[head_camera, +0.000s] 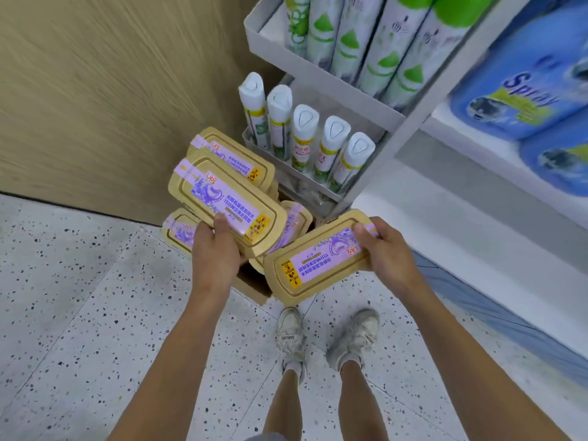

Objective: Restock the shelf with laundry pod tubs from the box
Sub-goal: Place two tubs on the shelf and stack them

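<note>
My left hand (213, 249) grips a gold laundry pod tub with a purple label (222, 198) by its near end, held above the box. My right hand (386, 249) holds a second gold tub (318, 261) by its right end, lid up. Below them the cardboard box (251, 286) stands on the floor with several more gold tubs (234, 157) inside, some lying at angles. The white shelf (477, 218) runs along the right side.
A grey rack (318, 74) holds green-and-white spray cans (305, 138) just behind the box. Blue detergent bags (525, 84) lie on the upper right shelf. A wood-grain wall is on the left. My feet in white shoes (291, 335) stand on speckled floor.
</note>
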